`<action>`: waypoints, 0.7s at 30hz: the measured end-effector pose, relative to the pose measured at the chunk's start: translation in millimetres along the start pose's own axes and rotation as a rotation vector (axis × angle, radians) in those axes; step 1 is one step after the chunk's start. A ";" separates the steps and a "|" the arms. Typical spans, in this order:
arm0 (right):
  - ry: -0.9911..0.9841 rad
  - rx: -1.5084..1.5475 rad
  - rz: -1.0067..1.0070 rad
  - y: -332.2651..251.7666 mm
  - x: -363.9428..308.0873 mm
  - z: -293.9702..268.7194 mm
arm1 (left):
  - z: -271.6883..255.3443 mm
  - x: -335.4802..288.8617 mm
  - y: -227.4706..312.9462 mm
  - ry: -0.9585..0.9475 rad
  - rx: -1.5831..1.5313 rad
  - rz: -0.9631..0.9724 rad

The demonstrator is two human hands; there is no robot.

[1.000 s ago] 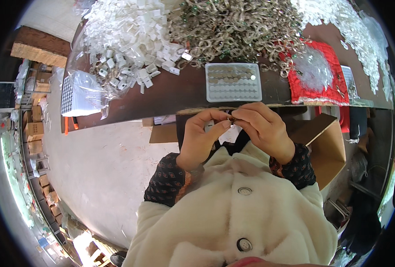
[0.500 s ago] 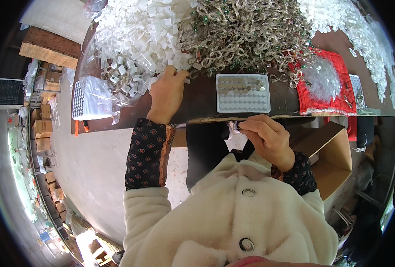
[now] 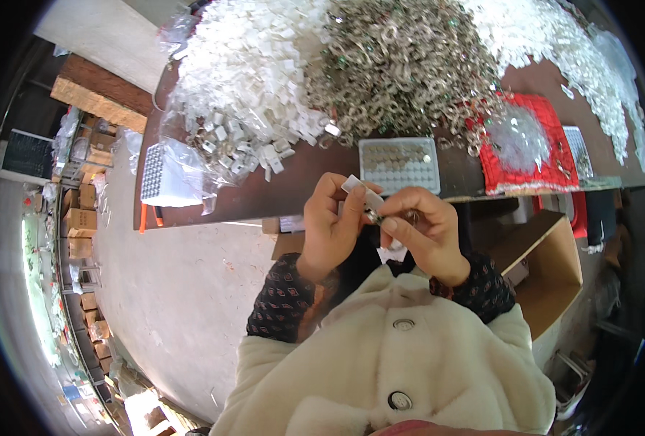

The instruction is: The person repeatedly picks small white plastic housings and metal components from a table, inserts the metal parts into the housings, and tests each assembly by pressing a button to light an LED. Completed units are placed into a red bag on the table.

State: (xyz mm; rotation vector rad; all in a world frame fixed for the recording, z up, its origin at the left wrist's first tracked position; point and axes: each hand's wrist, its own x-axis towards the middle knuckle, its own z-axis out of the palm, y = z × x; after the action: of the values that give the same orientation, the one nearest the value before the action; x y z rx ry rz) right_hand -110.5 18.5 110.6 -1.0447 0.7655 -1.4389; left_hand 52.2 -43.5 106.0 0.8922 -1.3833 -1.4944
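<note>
Just off the table's front edge, my two hands meet in front of my chest. My left hand (image 3: pixel 335 227) is closed, pinching a small flat white plastic piece (image 3: pixel 353 184) between thumb and fingers. Against it my right hand (image 3: pixel 430 231) is closed on a small coil of thin wire (image 3: pixel 410 216), partly hidden by the fingers. A dark end of the coil touches the white piece. Close beyond stands a clear plastic tray (image 3: pixel 399 187) with rows of round pockets, some holding coin-shaped discs.
On the table (image 3: pixel 293 190) lie a heap of white plastic pieces (image 3: pixel 257 65), a heap of wire coils (image 3: pixel 402 65) and more clear-white pieces (image 3: pixel 584 65). A red cloth (image 3: pixel 559 134) bears clear plastic. Stacked trays (image 3: pixel 164 178) stand left; a cardboard box (image 3: pixel 555 280) sits below right.
My left hand has come back from the white heap to my right hand with a white plastic piece. My right hand stays near the table edge, and the view has shifted slightly.
</note>
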 end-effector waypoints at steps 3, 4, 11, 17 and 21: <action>0.074 0.026 0.020 -3.8 -7.1 -0.7 | 17.8 -18.8 -5.6 0.048 -0.240 -0.079; 0.086 0.071 0.018 -4.9 -9.5 -3.2 | 19.4 -21.8 -8.1 0.048 -0.293 -0.093; 0.106 0.251 0.045 -1.5 -18.4 -5.5 | 13.3 -36.7 -21.1 -0.112 -0.442 -0.098; 0.047 0.341 0.120 -3.9 -20.5 -5.0 | 7.1 -43.0 -23.2 -0.218 -0.566 -0.120; 0.059 0.333 0.178 -3.9 -20.7 -5.3 | 5.1 -49.5 -24.0 -0.111 -0.414 -0.166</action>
State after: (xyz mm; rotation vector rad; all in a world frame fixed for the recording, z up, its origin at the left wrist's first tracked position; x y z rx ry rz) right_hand -117.7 38.9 108.4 -0.6656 0.6173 -1.3901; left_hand 61.5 4.2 79.8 0.6806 -1.0363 -1.8939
